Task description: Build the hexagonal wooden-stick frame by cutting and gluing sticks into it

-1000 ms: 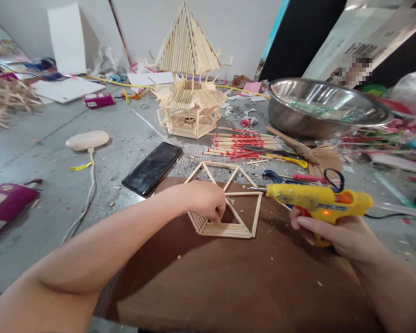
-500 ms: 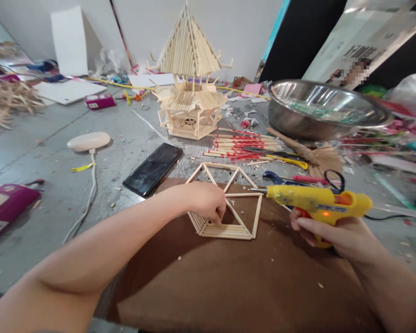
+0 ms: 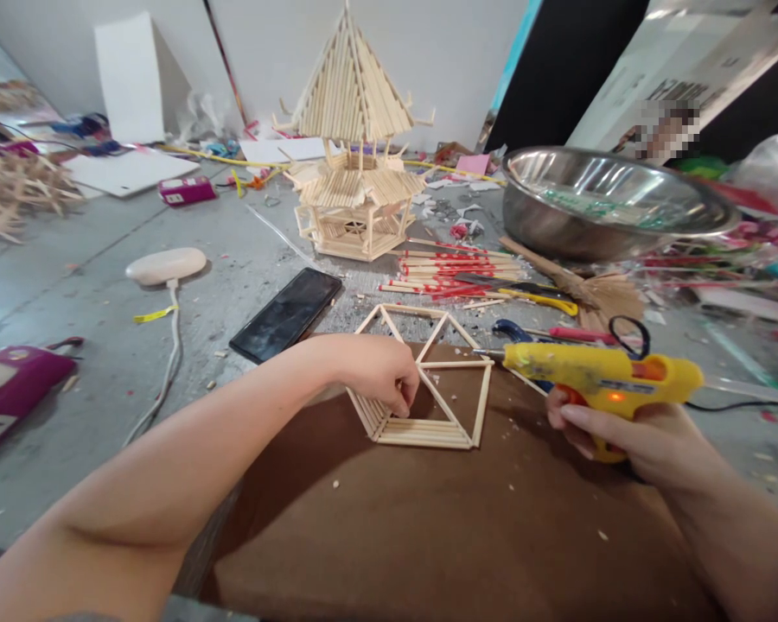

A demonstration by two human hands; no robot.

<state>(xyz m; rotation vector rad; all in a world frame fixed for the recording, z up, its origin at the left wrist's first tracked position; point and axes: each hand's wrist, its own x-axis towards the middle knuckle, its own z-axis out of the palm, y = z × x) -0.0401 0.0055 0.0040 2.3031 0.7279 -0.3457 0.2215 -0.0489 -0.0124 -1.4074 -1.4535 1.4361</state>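
Brown board [image 3: 389, 536] nearest us, and on its far half sits the six-sided stick frame [image 3: 421, 434], lying flat! The left hand [image 3: 382, 371] is over the frame's left side, fingers curled and tips drawn together; whether they pinch a stick, I cannot tell. Over on the right, the right hand [image 3: 613, 423] is wrapped around the yellow glue gun [image 3: 589, 380], orange light glowing, nozzle just beside the frame's right corner. Farther off, the phone [image 3: 285, 315] lies to the left, and red-marked sticks [image 3: 454, 272] lie in a loose pile near the middle. Then the container, far right: a wide metal bowl [image 3: 545, 226], green and clear bits inside, too blurred to name. Left of it, a stick pavilion [image 3: 356, 95] stands upright under its pointed roof!
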